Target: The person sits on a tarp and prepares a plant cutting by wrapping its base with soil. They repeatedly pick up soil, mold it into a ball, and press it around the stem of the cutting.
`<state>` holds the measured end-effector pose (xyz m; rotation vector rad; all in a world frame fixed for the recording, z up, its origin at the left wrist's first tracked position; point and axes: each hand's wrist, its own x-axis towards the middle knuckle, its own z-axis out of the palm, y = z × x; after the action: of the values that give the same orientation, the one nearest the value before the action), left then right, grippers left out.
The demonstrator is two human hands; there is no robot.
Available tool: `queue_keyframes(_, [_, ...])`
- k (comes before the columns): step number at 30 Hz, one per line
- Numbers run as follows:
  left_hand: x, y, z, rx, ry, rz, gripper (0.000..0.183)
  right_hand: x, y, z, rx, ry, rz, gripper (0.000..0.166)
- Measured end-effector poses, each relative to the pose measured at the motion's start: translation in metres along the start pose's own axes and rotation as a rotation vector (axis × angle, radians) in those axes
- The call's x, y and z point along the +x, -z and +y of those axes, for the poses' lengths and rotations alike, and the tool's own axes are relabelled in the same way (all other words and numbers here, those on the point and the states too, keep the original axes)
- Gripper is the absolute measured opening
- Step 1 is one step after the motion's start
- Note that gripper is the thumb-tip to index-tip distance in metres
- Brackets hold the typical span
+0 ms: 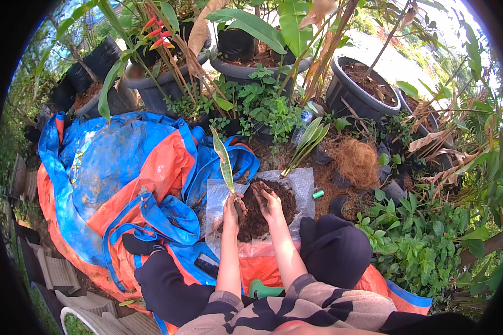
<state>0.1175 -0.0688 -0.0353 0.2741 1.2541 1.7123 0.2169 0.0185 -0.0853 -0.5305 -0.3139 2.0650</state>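
Observation:
My left hand (231,212) grips a snake plant leaf (223,161) near its base, and the blade points up and away from me. Dark soil clings to the fingers. Close by on the right, my right hand (269,204) is cupped over a heap of dark soil (255,224), its palm turned left and smeared with dirt. Under the soil lies a sheet of bubble wrap (306,180). A bunch of snake plant leaves (307,141) rests with its cut ends on the sheet's far edge.
A crumpled blue and orange tarpaulin (109,167) spreads left and beneath me. Right of the sheet are a small green cylinder (318,194) and coconut fibre (356,159). Beyond stand a plastic bottle (305,119) and large black pots (360,90). A green object (263,289) lies by my lap.

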Motion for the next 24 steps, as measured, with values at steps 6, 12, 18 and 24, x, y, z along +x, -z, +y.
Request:
queue_keyframes(6, [0.001,0.000,-0.001,-0.010,0.004,-0.004,0.034,0.005,0.005,-0.004,0.253,-0.099,-0.072,0.034])
queue_keyframes(12, [0.003,-0.001,-0.003,-0.009,0.011,0.010,0.035,0.000,-0.004,0.001,-0.062,-0.016,-0.006,0.038])
queue_keyframes(18, [0.004,-0.001,-0.004,-0.032,0.000,-0.004,0.034,0.001,0.001,-0.001,0.170,-0.037,-0.168,0.036])
queue_keyframes(24, [0.003,-0.002,-0.002,-0.031,0.023,0.003,0.034,0.003,-0.002,-0.003,0.236,-0.101,-0.122,0.036])
